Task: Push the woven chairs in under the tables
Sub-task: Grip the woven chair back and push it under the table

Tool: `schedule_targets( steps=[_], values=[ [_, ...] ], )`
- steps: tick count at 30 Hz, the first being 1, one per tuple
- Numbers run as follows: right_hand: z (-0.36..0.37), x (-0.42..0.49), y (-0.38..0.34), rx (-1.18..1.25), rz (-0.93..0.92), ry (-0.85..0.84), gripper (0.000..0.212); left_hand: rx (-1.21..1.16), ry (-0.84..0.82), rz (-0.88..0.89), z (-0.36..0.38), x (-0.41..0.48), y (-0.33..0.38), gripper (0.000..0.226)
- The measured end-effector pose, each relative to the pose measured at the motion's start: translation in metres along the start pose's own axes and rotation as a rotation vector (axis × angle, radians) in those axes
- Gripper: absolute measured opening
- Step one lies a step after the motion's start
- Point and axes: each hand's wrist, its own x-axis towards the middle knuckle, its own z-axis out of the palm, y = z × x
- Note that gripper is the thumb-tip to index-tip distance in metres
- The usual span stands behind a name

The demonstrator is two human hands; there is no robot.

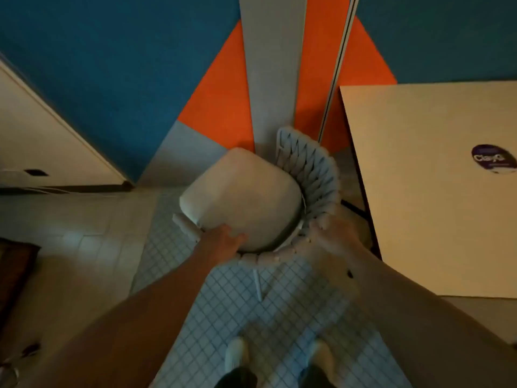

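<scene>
One head-worn, wide-angle view looks steeply down from above, close over the woven chair (251,200) and tiled floor (279,317). Its edges seem blurred.

blue wall (112,65) | orange panel (223,93) | grid floor tiles (265,317) | dark mat (14,270)

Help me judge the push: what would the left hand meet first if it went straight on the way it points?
The left hand, on the woven chair, points at its seat cushion; it would meet that first, and seems to be touching it.
</scene>
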Motion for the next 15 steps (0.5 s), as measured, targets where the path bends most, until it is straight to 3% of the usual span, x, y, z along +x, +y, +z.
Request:
schedule_targets(
  steps=[2, 5, 9, 15],
  values=[
    [0.02, 0.006, 0.018, 0.06, 0.118, -0.036, 0.054, 0.012, -0.041, -0.009, 0.022, 0.006, -0.008, 0.054],
    [0.053, 0.015, 0.046, 0.199, 0.294, -0.095, 0.082, -0.119, -0.08, -0.172, 0.063, 0.011, -0.03, 0.04],
    [0.079, 0.037, 0.063, 0.513, 0.467, -0.113, 0.108, -0.729, -0.024, -0.54, 0.109, 0.021, -0.047, 0.046],
    [0.102, 0.088, 0.067, 1.003, 0.546, -0.042, 0.056, -1.303, 0.044, -0.552, 0.153, 0.051, -0.05, 0.035]
  ],
)
